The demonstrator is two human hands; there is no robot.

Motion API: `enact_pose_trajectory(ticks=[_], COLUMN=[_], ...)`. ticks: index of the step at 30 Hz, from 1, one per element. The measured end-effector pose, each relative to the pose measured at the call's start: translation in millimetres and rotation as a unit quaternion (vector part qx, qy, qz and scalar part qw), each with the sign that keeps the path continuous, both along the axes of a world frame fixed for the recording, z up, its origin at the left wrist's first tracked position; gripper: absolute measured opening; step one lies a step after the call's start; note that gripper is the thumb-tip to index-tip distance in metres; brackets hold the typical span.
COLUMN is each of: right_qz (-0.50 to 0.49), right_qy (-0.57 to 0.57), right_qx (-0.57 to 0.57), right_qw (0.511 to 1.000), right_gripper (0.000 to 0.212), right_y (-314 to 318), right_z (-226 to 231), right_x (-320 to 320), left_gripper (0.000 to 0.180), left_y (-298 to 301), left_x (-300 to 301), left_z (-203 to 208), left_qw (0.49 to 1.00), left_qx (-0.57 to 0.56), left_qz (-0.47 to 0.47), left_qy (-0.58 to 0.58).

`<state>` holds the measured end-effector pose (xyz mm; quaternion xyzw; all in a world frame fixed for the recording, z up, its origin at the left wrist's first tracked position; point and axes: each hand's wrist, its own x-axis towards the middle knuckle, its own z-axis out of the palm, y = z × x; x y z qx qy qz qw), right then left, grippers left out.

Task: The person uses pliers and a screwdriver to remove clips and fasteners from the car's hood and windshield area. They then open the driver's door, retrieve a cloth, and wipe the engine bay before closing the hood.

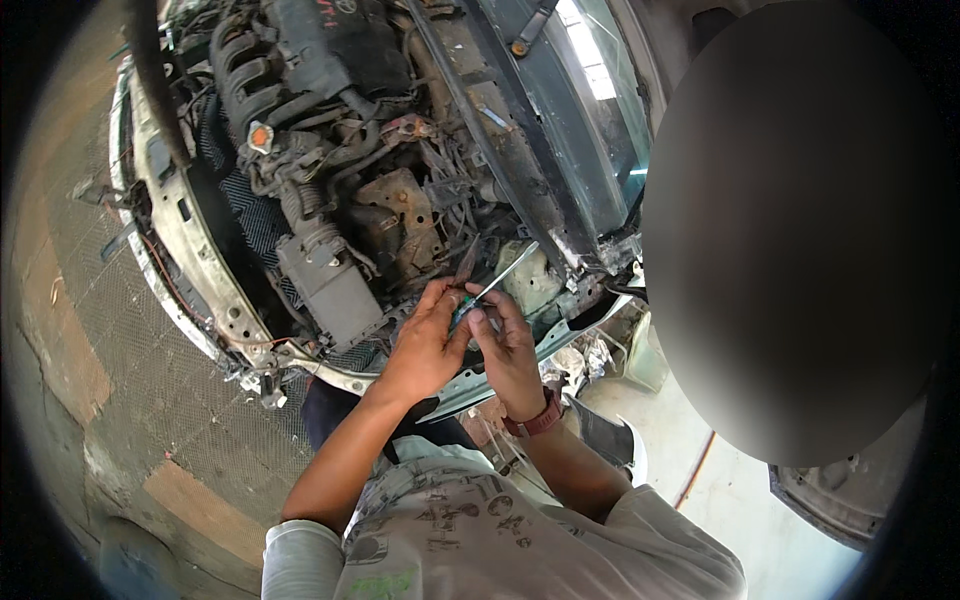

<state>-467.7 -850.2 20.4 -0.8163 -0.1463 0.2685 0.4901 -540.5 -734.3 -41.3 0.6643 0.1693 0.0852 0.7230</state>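
Over the engine bay's near edge, both hands come together around a screwdriver (510, 270). Its bare metal shaft points up and to the right, and its blue-green handle is mostly covered by fingers. My right hand (507, 355) pinches the handle from the right, thumb on top. From the left, my left hand (430, 335) curls its fingers against the same handle. Just beyond the left fingertips shows a dark reddish pointed piece (467, 262); whether it is held I cannot tell. Beneath the hands lie car parts, including a black box (335, 300) to the left.
The dark engine cover (335, 45) and a radiator cap (260, 137) lie farther off. The front body frame (200, 250) curves along the left. A whitish reservoir (530, 282) sits right of the hands, below the windshield (590, 120). A blurred oval hides the right side.
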Motion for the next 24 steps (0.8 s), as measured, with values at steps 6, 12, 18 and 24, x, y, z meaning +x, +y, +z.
enact_pose_trajectory(ticks=[6, 12, 18, 24], right_qz=[-0.101, -0.168, -0.17, -0.152], right_qy=[0.011, -0.051, -0.006, -0.035], right_qx=[0.016, 0.063, 0.163, 0.163], right_qw=[0.995, 0.982, 0.972, 0.974], right_gripper=[0.021, 0.029, 0.037, 0.044], right_y=[-4, -11, -7, 16], right_z=[5, 30, 53, 72], right_x=[40, 85, 121, 155], left_gripper=[0.038, 0.031, 0.053, 0.069], left_y=[5, 9, 19, 49], left_x=[42, 66, 83, 104], left_z=[16, 24, 20, 5], left_qw=[0.996, 0.998, 0.974, 0.979], left_qx=[0.03, -0.037, -0.221, -0.194], left_qz=[-0.022, -0.005, 0.046, -0.042], left_qy=[-0.075, -0.046, -0.007, -0.055])
